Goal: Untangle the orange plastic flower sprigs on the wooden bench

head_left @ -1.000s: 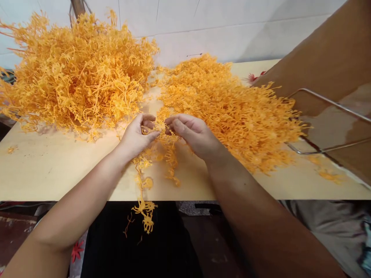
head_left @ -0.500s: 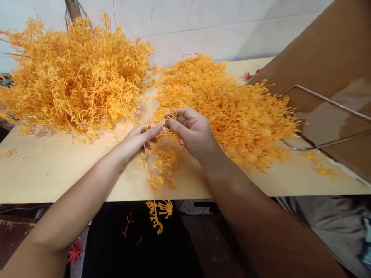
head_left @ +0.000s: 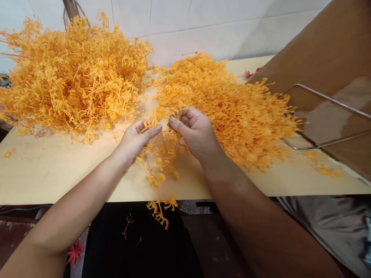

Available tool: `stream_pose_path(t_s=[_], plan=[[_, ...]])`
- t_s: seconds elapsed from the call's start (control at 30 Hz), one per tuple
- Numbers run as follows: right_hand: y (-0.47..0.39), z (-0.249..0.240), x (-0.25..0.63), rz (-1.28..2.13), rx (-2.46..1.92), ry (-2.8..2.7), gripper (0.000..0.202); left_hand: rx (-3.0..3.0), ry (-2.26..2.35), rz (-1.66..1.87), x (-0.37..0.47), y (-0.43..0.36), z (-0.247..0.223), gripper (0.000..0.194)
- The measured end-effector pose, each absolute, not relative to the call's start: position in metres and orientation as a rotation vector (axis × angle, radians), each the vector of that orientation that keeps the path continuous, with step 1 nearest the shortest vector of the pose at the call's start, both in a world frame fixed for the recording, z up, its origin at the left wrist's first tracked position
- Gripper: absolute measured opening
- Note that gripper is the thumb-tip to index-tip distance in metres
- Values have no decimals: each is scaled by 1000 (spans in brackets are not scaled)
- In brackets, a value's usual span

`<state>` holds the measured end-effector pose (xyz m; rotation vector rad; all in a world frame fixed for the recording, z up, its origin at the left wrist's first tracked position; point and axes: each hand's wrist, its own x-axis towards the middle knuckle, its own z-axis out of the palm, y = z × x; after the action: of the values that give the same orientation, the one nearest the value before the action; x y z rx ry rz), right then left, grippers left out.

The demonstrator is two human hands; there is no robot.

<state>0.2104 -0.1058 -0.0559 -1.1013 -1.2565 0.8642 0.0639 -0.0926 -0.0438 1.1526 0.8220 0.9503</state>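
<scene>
Between two heaps of orange plastic sprigs, my left hand [head_left: 136,139] pinches a branching orange sprig [head_left: 158,177] between thumb and fingers. The sprig hangs down past the table's front edge. Close by on the right, my right hand [head_left: 194,129] is closed, thumb against forefinger, on a small orange piece [head_left: 177,114]. Whether that piece is joined to the hanging sprig I cannot tell. The right heap [head_left: 232,108] lies just behind and beside my right hand; the taller left heap [head_left: 72,77] stands beyond my left hand.
Both heaps rest on a pale yellow table [head_left: 58,170]. At the right stands a brown board [head_left: 324,50] with a bent metal rod [head_left: 327,98] before it. A red star-shaped piece [head_left: 75,251] is at the lower left. A white wall [head_left: 174,23] is behind.
My left hand has moved slightly left and its fingers have spread a little. My right hand has shifted slightly right, widening the gap between them. The hanging sprig's lower end has swung right.
</scene>
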Motion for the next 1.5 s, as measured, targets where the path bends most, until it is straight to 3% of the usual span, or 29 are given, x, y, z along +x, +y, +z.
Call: stream_pose_path(t_s=[0.3,0.57,0.93,1.13,1.5], plan=[[-105,-58,211,941,-1124,-1176,34,1148,879,905,63,-95,-44,12],[-107,-61,199,984,-1018,-1274,32,1118,868,945,60,-91,-46,18],[-101,-59,201,981,-1206,-1089,28,1292,883,788,64,-97,-44,24],[-81,-72,241,667,-1198,-873,34,1412,808,653,61,-110,-43,25],[-110,-57,197,723,-1313,-1706,38,1424,942,737,66,-101,-58,19]])
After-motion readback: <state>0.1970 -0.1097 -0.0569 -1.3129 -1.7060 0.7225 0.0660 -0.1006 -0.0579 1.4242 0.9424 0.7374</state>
